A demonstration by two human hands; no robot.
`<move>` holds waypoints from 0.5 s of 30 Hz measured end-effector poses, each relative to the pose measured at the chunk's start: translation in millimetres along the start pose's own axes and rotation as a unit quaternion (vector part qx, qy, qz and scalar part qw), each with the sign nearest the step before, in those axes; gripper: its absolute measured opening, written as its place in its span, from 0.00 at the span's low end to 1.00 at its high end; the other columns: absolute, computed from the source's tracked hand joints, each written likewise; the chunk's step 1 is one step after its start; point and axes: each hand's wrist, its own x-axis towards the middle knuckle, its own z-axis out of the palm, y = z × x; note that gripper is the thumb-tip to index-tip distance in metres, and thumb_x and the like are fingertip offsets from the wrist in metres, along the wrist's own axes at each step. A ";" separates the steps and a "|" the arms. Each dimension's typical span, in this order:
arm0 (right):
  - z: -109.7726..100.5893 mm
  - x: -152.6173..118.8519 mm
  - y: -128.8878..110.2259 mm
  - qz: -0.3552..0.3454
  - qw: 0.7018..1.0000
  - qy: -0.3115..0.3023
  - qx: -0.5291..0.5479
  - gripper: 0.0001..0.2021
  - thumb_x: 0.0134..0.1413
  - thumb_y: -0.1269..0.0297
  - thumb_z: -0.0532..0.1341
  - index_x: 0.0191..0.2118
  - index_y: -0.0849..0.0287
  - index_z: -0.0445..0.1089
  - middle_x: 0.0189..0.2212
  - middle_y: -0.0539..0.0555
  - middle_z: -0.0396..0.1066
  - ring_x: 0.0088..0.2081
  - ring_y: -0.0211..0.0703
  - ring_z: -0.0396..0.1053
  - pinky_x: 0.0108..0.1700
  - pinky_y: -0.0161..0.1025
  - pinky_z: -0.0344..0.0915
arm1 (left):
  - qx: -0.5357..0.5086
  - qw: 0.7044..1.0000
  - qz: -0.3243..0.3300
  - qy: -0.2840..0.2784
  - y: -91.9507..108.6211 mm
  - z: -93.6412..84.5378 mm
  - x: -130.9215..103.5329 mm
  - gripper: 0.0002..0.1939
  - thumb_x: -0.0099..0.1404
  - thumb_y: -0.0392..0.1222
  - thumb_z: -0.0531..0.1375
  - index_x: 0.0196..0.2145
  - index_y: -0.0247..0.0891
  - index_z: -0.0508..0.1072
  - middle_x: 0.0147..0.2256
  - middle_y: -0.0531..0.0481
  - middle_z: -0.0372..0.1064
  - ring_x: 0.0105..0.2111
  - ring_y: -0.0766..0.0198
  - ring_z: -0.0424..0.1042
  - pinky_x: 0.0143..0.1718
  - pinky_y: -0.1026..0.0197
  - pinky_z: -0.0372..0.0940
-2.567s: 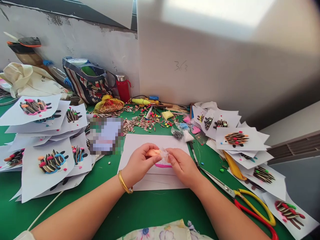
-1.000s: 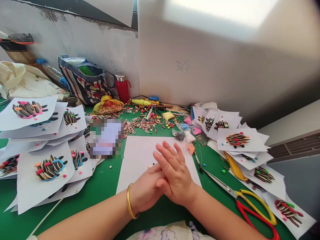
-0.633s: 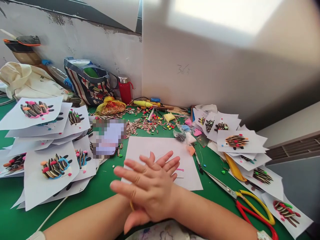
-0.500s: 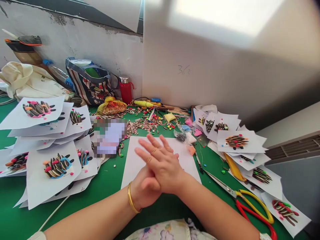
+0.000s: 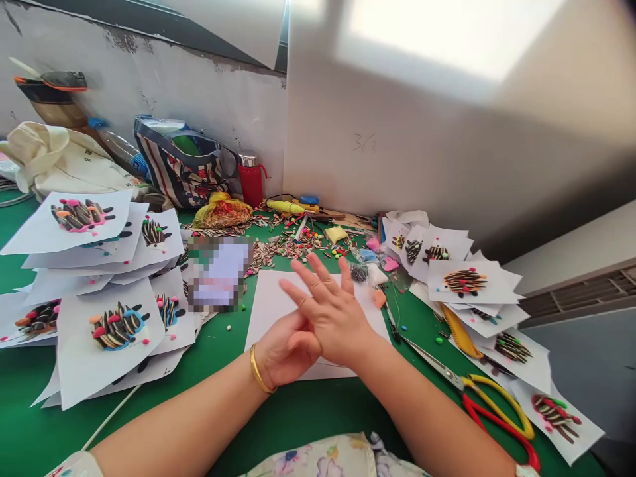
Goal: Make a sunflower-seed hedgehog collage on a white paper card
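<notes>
So both our forearms come in from the bottom corners and meet in the middle. Our right hand (image 5: pixel 334 324) is laid palm down over our left hand (image 5: pixel 288 351), fingers fanned out and pointing up and away, thumb folded in low. The left one's mostly covered, palm turned up against it. Can't tell if anything's pressed between our palms.

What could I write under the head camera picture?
Right hand over left hand above white paper, seed pictures piled on both sides.

Bright patch on upper wall, dark shadow at right, edges stretched.
</notes>
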 end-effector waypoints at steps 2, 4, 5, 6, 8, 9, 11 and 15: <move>-6.4 -10.6 15.7 0.039 0.999 0.013 0.004 0.36 0.59 0.36 0.50 0.67 0.50 0.53 0.68 0.55 0.49 0.69 0.60 0.42 0.67 0.65 0.32 | -0.070 0.988 -0.089 -0.107 12.9 -29.9 -0.8 0.17 0.66 0.47 0.61 0.51 0.42 0.72 0.51 0.43 0.71 0.52 0.56 0.70 0.48 0.57 0.69; -10.5 -27.7 27.6 0.091 0.995 0.021 0.035 0.30 0.64 0.44 0.51 0.65 0.54 0.56 0.64 0.59 0.57 0.65 0.55 0.53 0.65 0.57 0.49 | -0.168 0.971 -0.133 -0.108 20.4 -50.9 -0.1 0.13 0.67 0.43 0.60 0.49 0.38 0.72 0.43 0.44 0.72 0.41 0.65 0.74 0.41 0.64 0.70; -11.2 -37.4 32.1 0.131 0.990 0.024 0.041 0.25 0.65 0.49 0.52 0.62 0.56 0.60 0.59 0.60 0.63 0.60 0.53 0.59 0.61 0.52 0.56 | -0.194 0.967 -0.142 -0.083 22.7 -57.0 1.4 0.12 0.67 0.42 0.60 0.48 0.38 0.72 0.35 0.49 0.71 0.33 0.70 0.73 0.35 0.68 0.69; -11.0 -47.1 35.6 0.161 0.986 0.016 0.037 0.19 0.65 0.53 0.54 0.55 0.57 0.66 0.52 0.59 0.69 0.55 0.51 0.65 0.56 0.50 0.61 | -0.217 0.962 -0.145 -0.074 24.5 -60.6 3.7 0.11 0.68 0.42 0.60 0.47 0.38 0.71 0.29 0.54 0.67 0.26 0.74 0.69 0.29 0.71 0.66; -8.0 -64.5 39.9 0.180 0.982 -0.056 0.034 0.09 0.63 0.61 0.57 0.44 0.57 0.71 0.41 0.56 0.73 0.46 0.49 0.69 0.50 0.47 0.64 | -0.248 0.957 -0.132 -0.069 28.0 -63.0 10.0 0.12 0.68 0.47 0.59 0.45 0.37 0.71 0.23 0.58 0.59 0.20 0.75 0.61 0.22 0.72 0.61; -5.8 -71.6 40.7 0.187 0.978 -0.087 0.033 0.06 0.62 0.63 0.59 0.42 0.57 0.71 0.39 0.55 0.72 0.44 0.48 0.69 0.47 0.46 0.65 | -0.255 0.957 -0.121 -0.067 29.8 -63.4 13.6 0.14 0.68 0.49 0.58 0.44 0.37 0.70 0.23 0.58 0.59 0.20 0.74 0.61 0.22 0.71 0.62; -0.8 -81.4 40.4 0.195 0.971 -0.136 0.033 0.03 0.59 0.66 0.61 0.38 0.57 0.70 0.37 0.53 0.71 0.41 0.47 0.68 0.44 0.44 0.65 | -0.258 0.960 -0.095 -0.045 32.8 -64.9 21.0 0.14 0.69 0.49 0.57 0.45 0.37 0.70 0.27 0.55 0.63 0.24 0.72 0.66 0.29 0.67 0.67; 7.6 -86.7 37.6 0.198 0.966 -0.159 0.044 0.02 0.59 0.68 0.61 0.35 0.56 0.69 0.35 0.52 0.70 0.39 0.45 0.67 0.41 0.40 0.64 | -0.213 0.974 -0.079 0.004 31.7 -71.7 32.4 0.11 0.64 0.33 0.58 0.45 0.38 0.70 0.38 0.49 0.70 0.39 0.66 0.73 0.45 0.60 0.69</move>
